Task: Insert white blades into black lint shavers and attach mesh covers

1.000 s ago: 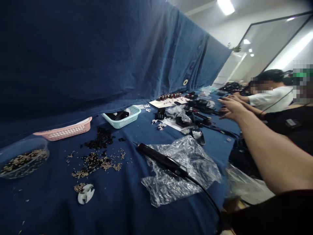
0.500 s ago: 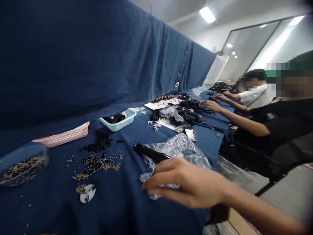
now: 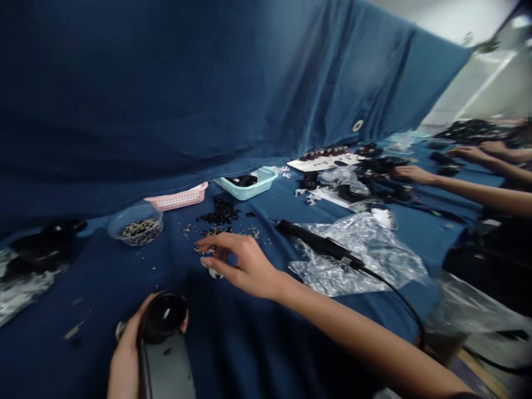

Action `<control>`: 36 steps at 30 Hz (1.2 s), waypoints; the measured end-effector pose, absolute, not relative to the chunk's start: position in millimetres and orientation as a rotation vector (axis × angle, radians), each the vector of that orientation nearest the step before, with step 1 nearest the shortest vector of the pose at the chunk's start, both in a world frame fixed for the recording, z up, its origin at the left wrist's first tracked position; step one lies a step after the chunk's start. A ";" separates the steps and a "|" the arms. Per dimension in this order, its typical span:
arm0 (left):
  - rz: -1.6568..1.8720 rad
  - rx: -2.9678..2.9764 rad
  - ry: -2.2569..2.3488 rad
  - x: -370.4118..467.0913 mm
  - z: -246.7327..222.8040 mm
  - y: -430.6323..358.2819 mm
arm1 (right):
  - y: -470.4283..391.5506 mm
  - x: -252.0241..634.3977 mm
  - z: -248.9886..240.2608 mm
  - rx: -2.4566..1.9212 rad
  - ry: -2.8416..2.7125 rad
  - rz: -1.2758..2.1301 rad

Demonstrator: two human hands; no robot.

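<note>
In the lower left, my left hand (image 3: 129,349) is wrapped round a device with a grey flat body (image 3: 166,368) and a round, glossy black end (image 3: 165,313). My right hand (image 3: 247,263) is over the pile of small screws (image 3: 214,231), thumb and forefinger apart, with nothing visible between them. Partly hidden under its fingers lies a small white plastic part (image 3: 215,274). A black electric screwdriver (image 3: 318,241) with a cable rests on crumpled clear plastic wrap (image 3: 374,255), right of the hand. Behind the screws is a heap of small black parts (image 3: 222,210).
A clear tub of screws (image 3: 141,231), a pink basket (image 3: 178,199) and a light blue basket (image 3: 245,191) stand along the blue curtain (image 3: 166,83). Black parts on plastic (image 3: 37,255) lie at far left. Co-workers' hands (image 3: 415,174) are over black parts at right.
My right hand has moved left, from beside the screwdriver and plastic wrap to the screws. The view has swung left, bringing my left hand and the held device into sight.
</note>
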State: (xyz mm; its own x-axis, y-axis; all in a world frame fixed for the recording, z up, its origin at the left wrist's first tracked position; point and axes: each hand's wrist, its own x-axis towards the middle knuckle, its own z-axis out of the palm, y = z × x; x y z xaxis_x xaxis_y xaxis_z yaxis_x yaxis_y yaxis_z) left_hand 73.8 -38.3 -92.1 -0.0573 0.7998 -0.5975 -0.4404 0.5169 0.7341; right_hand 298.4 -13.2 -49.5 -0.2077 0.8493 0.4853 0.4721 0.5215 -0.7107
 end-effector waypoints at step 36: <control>1.019 0.372 1.116 75.8 -90.6 -42.5 | -29.6 287.6 -81.6 -0.798 -1.290 1.556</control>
State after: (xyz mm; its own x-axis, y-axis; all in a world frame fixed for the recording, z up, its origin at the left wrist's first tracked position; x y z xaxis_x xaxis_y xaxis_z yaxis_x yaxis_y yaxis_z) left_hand 75.8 -42.5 -90.6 0.0704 0.8236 -0.5627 -0.4860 0.5210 0.7017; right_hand 287.6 -29.6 -81.6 -0.3552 0.9316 0.0771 -0.2488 -0.0148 -0.9684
